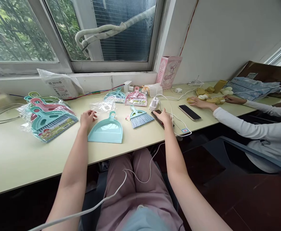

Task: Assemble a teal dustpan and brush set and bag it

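Resting on phone (157, 118), R hand (164, 116) hides it; L hand (87, 117) fingers curled, empty.

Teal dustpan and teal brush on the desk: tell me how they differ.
The teal dustpan is a smooth, solid scoop; the teal brush ends in grey-blue bristles. The dustpan is larger and lies by the left hand; the brush lies nearer the right hand. Both are unwrapped, handles pointing away.

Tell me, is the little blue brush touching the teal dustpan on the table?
Apart. The head view shows a strip of bare table between the brush and the dustpan; the left hand rests beside the dustpan's handle.
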A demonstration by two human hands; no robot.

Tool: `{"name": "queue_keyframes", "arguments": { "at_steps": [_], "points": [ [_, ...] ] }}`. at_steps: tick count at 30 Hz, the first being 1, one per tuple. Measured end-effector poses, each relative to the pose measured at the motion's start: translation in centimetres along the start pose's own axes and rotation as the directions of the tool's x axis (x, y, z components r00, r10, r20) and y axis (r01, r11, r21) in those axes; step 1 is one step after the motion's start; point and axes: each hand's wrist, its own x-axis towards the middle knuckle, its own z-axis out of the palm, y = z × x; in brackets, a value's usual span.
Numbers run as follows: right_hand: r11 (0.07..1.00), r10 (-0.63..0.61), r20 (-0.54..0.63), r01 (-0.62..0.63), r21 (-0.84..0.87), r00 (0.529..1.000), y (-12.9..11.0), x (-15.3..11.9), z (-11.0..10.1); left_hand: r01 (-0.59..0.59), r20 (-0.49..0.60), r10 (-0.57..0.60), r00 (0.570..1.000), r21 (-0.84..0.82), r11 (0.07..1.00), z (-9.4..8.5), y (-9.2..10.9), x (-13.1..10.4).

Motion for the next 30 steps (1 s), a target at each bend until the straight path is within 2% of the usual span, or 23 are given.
{"name": "queue_keyframes", "arguments": {
  "at_steps": [7,14,20,24,27,30],
  "points": [
    [0.989,-0.069,-0.053,0.062,-0.132,0.996,-1.3,0.9,1.6,-0.015,0.021,0.015,1.0,-0.006,1.0,-0.1,0.1,0.0],
    [0.977,-0.124,-0.112,0.102,-0.189,0.986,-1.2,0.9,2.1,0.088,0.256,-0.029,0.966,-0.223,0.971,0.0,2.3,-1.0],
    [0.98,-0.143,-0.171,0.115,-0.164,0.975,-0.8,0.6,2.2,0.026,0.299,0.021,0.954,-0.153,0.988,0.7,3.3,-1.7],
    [0.985,-0.127,-0.208,0.099,-0.139,0.97,-1.0,0.7,2.3,0.016,0.315,0.023,0.949,-0.12,0.993,0.5,3.6,-1.8],
    [0.989,-0.111,-0.216,0.087,-0.118,0.97,-1.0,0.8,2.3,-0.017,0.375,0.045,0.926,-0.078,0.997,0.2,4.1,-1.9],
    [0.989,-0.112,-0.201,0.09,-0.117,0.973,-0.9,0.7,2.1,-0.054,0.463,0.061,0.884,-0.029,0.998,0.2,4.4,-2.0]
  ]
}}
